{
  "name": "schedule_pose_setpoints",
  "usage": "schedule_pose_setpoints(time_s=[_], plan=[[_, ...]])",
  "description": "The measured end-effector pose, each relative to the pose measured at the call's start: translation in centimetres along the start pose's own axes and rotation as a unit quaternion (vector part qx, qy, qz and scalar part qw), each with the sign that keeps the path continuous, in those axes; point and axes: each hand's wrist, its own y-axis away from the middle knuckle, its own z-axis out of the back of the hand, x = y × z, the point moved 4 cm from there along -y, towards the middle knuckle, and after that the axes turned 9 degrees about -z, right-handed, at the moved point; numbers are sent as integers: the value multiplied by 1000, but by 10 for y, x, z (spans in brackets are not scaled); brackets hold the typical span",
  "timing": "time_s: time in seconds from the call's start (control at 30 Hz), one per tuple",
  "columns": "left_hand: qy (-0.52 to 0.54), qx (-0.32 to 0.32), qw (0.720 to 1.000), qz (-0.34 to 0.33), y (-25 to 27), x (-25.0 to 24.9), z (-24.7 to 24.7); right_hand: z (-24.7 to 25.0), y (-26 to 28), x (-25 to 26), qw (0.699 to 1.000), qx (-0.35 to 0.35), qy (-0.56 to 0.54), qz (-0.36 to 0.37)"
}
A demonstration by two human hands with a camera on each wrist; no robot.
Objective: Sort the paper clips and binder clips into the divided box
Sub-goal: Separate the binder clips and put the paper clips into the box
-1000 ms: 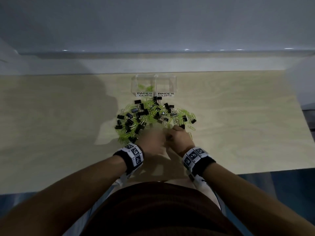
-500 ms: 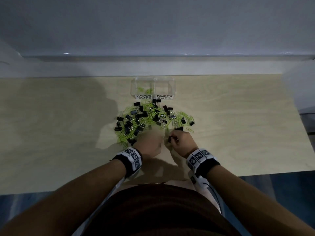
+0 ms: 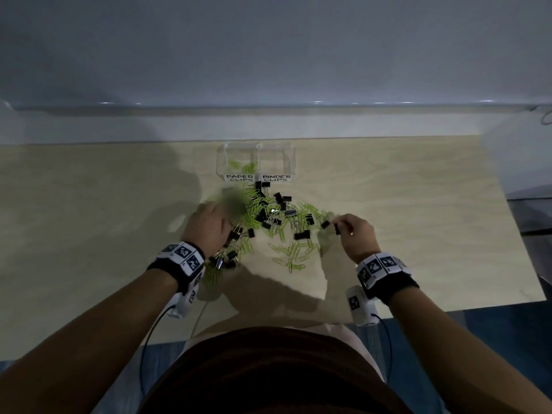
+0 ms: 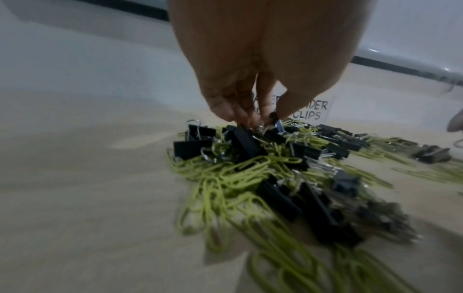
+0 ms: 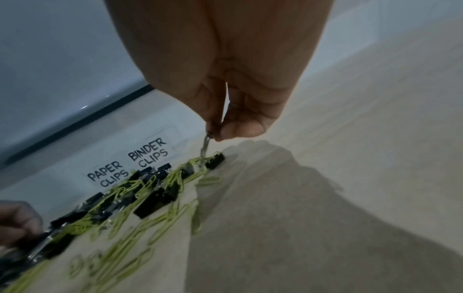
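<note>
Nearest, the right hand [image 3: 355,234] pinches one black binder clip [image 3: 337,229] by its wire handle and the left hand's [image 3: 206,228] fingertips [image 4: 240,116] close among the mixed pile [image 3: 268,222] – each seemingly separating clips for the labelled divided box [image 3: 257,162] beyond.

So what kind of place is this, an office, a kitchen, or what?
Probably an office-style desk or a staged workstation, not a kitchen: a bare pale wooden tabletop against a plain wall, a pile of green paper clips and black binder clips, and a clear divided box with handwritten labels.
</note>
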Motion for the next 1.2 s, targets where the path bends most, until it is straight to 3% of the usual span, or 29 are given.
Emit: schedule_pose_setpoints(time_s=[0.07,0.17,0.3,0.43,0.87,1.1,1.17,1.2], plan=[[-16,-2,1000,4,-5,-9,0,-5,1,6,999,28,-14,13],[105,14,993,-48,-12,-56,0,-21,11,24,995,70,-64,39],[326,97,940,-5,-21,-100,-14,-43,25,48,981,114,-150,48],[415,102,904,29,-23,-94,-23,-50,29,56,969,135,-203,37],[460,86,884,14,-14,-87,-19,-53,34,39,964,119,-237,-2],[486,53,872,26,-16,-89,-17,-47,31,24,939,89,-319,-95],[467,38,883,39,-16,-83,-17,-40,27,15,931,69,-335,-129],[431,32,901,41,-16,-79,-18,-34,23,7,932,52,-329,-143]])
